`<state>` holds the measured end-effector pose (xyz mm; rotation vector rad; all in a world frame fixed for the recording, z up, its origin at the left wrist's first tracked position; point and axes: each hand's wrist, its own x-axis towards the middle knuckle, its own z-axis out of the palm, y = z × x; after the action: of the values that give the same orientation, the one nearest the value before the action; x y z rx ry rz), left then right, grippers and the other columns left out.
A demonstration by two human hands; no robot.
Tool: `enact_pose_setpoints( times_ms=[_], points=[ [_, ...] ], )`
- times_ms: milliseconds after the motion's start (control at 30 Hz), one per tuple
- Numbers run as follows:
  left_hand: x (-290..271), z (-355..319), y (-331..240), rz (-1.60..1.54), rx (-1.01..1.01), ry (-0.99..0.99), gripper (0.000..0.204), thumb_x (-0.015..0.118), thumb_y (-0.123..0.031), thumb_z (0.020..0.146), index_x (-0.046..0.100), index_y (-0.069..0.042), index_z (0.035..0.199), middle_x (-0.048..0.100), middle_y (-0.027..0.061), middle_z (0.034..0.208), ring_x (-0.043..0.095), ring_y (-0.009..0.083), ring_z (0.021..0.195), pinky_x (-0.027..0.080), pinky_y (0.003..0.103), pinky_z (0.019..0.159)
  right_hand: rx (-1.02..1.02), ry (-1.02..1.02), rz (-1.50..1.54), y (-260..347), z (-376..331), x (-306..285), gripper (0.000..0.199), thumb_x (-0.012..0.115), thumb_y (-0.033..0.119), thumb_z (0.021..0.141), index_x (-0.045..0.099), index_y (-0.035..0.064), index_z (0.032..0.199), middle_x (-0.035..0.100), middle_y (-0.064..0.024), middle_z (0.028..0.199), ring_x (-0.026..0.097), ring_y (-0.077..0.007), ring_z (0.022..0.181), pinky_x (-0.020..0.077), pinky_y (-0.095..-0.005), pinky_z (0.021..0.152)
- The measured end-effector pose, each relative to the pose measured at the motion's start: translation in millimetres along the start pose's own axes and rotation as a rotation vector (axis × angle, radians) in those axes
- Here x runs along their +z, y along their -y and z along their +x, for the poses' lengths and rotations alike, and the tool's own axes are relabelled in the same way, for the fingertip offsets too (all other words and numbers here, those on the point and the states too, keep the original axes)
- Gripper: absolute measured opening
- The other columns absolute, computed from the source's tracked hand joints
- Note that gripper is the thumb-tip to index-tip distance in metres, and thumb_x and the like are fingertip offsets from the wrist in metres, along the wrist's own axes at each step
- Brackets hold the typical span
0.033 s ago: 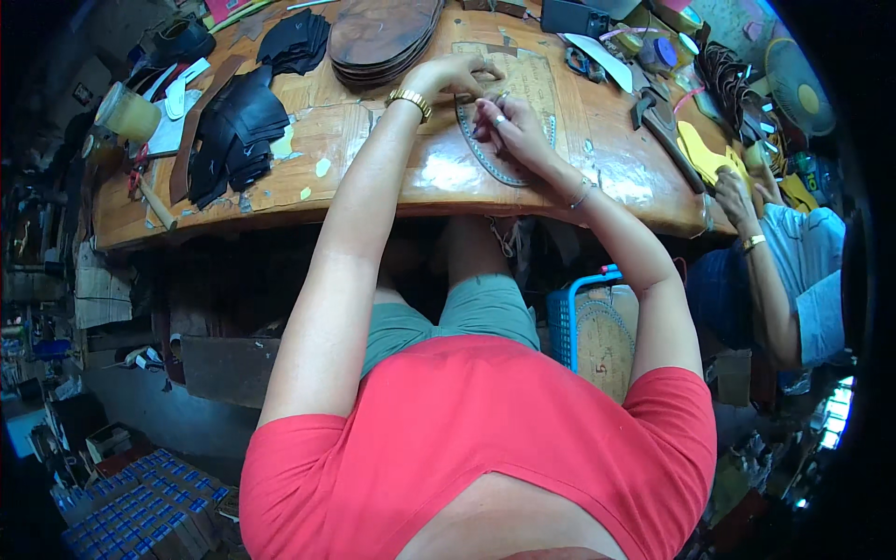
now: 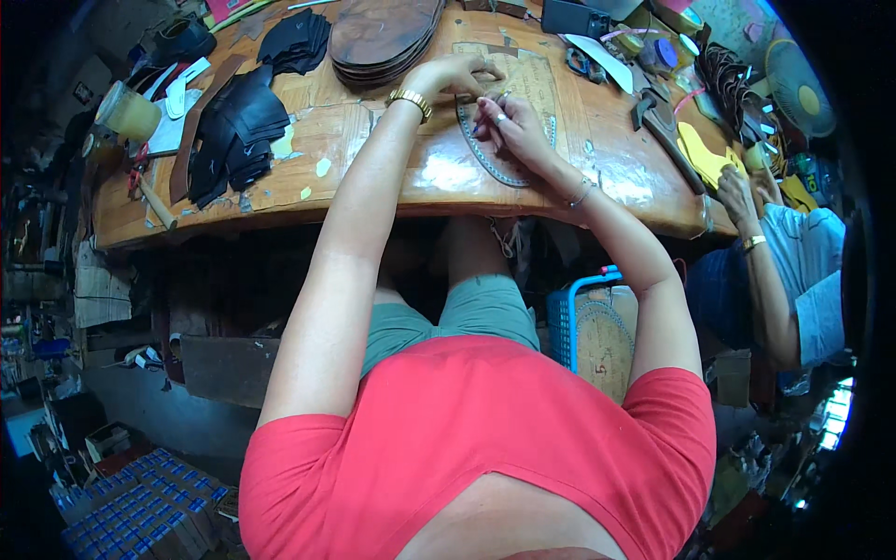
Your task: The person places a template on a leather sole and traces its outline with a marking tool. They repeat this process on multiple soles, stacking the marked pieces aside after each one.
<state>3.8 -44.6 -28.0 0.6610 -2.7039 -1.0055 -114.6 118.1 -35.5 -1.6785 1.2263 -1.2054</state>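
Note:
In front of me on the table is a brown pattern piece (image 2: pixel 530 79) with faint handwriting and a curved lower edge lined with small holes. My left hand (image 2: pixel 457 75), with a gold watch on its wrist, rests at the pattern's left side. Its fingers are bent, with thumb and fingertips apart. My right hand (image 2: pixel 511 126), wearing rings and a thin bracelet, is over the pattern's middle. Its fingers are closed in a pinch. Something small and dark shows at the fingers, too small to name.
Stacked brown leather pieces (image 2: pixel 383 47) lie beyond my left hand, black leather pieces (image 2: pixel 233 135) farther left. Left are a jar (image 2: pixel 128 112) and a hammer (image 2: pixel 156 201). A co-worker's hand (image 2: pixel 737 196) holds yellow pieces (image 2: pixel 705 154) at right. A blue basket (image 2: pixel 563 327) stands below the table.

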Motion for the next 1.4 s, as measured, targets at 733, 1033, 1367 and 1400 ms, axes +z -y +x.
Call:
enact_pose_setpoints(
  times_ms=[733,1033,1367,1400],
  points=[
    [-6.8,-1.7,-1.9,-0.126,-0.038,0.073,0.062,0.070,-0.006,0.066,0.056,-0.008,0.127,0.064,0.0079,0.114,0.060,0.0149,0.099,0.046,0.028,0.087,-0.009,0.021,-0.066,-9.1,20.0,-5.1,0.026,0.052,0.020,0.096,0.059,-0.0034,0.087,0.061,-0.0120,0.068,0.058,-0.0233,0.057,0.0465,-0.0354,0.057],
    [-7.3,6.0,15.0,-0.018,0.037,0.071,0.058,0.074,-0.009,0.070,0.057,-0.006,0.126,0.060,0.0125,0.123,0.055,0.0201,0.113,0.041,0.030,0.100,-0.207,0.060,-0.354,-11.6,25.5,-0.3,0.023,0.053,0.019,0.095,0.061,-0.0024,0.092,0.062,-0.0177,0.077,0.061,-0.0277,0.067,0.0475,-0.0378,0.063],
    [-7.5,1.9,7.1,-0.077,0.051,0.057,0.061,0.074,-0.006,0.071,0.053,-0.003,0.129,0.056,0.0127,0.130,0.053,0.0194,0.117,0.040,0.031,0.101,-0.424,-0.028,-0.441,-7.7,17.6,2.7,0.028,0.054,0.020,0.095,0.060,-0.0069,0.088,0.062,-0.0106,0.068,0.060,-0.0156,0.060,0.0470,-0.0328,0.055],
    [-7.2,-0.2,12.0,-0.082,0.084,0.026,0.065,0.074,-0.006,0.071,0.050,-0.005,0.132,0.055,0.0129,0.131,0.052,0.0196,0.118,0.039,0.032,0.101,-0.529,-0.041,-0.475,-10.9,19.2,6.6,0.029,0.054,0.020,0.096,0.060,-0.0068,0.086,0.062,-0.0095,0.066,0.059,-0.0150,0.060,0.0472,-0.0321,0.055]
  ],
)
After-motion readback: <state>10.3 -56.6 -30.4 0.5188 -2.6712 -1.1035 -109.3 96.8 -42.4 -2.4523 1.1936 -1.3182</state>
